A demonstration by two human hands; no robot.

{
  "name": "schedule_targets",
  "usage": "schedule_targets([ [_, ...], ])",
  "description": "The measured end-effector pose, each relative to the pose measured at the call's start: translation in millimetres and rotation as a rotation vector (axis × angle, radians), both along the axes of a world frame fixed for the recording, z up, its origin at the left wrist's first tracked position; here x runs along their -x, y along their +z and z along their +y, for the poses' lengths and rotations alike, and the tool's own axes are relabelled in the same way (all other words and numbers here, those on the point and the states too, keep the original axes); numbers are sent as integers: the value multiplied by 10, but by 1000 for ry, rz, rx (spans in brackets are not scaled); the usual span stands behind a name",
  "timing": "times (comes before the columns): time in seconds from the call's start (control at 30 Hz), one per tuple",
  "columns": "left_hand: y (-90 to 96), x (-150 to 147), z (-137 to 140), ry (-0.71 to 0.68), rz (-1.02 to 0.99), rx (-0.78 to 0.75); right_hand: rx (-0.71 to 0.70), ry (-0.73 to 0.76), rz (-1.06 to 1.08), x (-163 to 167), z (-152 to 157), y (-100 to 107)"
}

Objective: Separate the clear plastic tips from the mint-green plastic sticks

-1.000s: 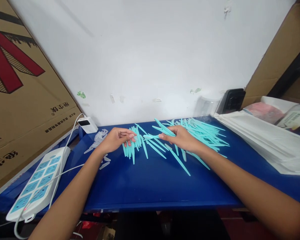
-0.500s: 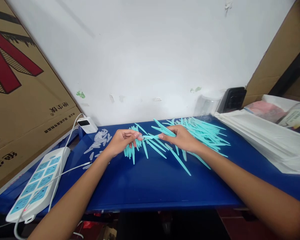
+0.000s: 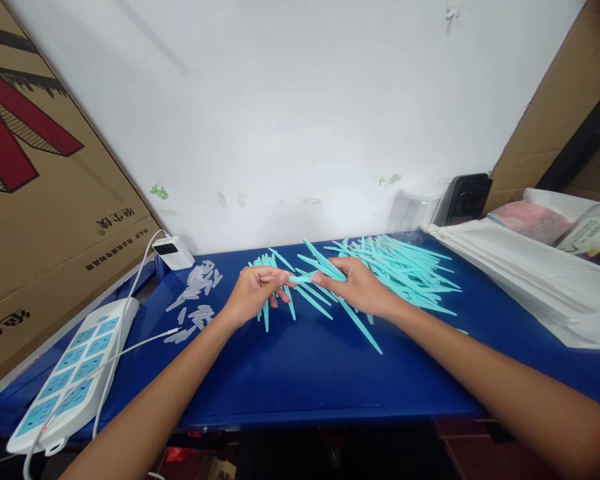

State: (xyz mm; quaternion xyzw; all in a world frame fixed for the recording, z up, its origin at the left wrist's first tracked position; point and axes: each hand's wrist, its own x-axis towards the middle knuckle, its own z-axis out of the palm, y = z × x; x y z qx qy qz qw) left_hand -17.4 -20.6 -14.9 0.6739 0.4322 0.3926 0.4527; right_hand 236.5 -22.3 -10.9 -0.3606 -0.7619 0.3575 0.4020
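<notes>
My left hand [image 3: 260, 290] is closed, its thumb and fingers pinching one end of a thin turquoise stick [image 3: 303, 279]. The fingertips of my right hand [image 3: 353, 283] grip the same stick's other end. Several more tapered turquoise sticks [image 3: 324, 257] fan out from under my right thumb. Beneath and behind my left hand lies a small group of turquoise sticks [image 3: 266, 261], partly covered by the fingers. Loose sticks [image 3: 313, 301] lie on the table between my hands. Right of my right hand spreads a large pile of turquoise sticks [image 3: 405, 267].
Small translucent pieces [image 3: 200, 280] are scattered on the blue table [image 3: 330, 387], left of my left hand. A power strip [image 3: 75, 373] with white cables and a white device [image 3: 173, 252] are further left. White sheets [image 3: 520, 280] stack at right; a clear container [image 3: 420, 210] stands behind.
Both hands have shifted slightly, and the stick between them now shows as one straight turquoise piece. The translucent tip at my left fingers is no longer visible.
</notes>
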Motion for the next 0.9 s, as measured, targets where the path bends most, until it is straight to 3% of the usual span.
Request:
schedule_targets([
  [0.27, 35, -11, -3, 1, 113, -61, -8, -1, -28, 16, 1, -11],
  [0.37, 148, 132, 39, 47, 405, -196, -15, -15, -61, 6, 39, -34],
  [0.47, 295, 513, 118, 145, 747, -342, -32, -58, -107, -24, 88, -62],
  [0.6, 431, 1185, 194, 7, 933, -40, -30, -98, -115, -76, 137, -71],
  [0.67, 448, 1436, 201, 17, 994, 132, -28, -116, -119, -90, 149, -67],
  [0.77, 429, 1620, 194, 17, 984, 258, -28, -124, -134, -93, 159, -67],
  [0.9, 386, 1637, 196, 22, 935, 335, -16, -109, -142, -88, 167, -81],
])
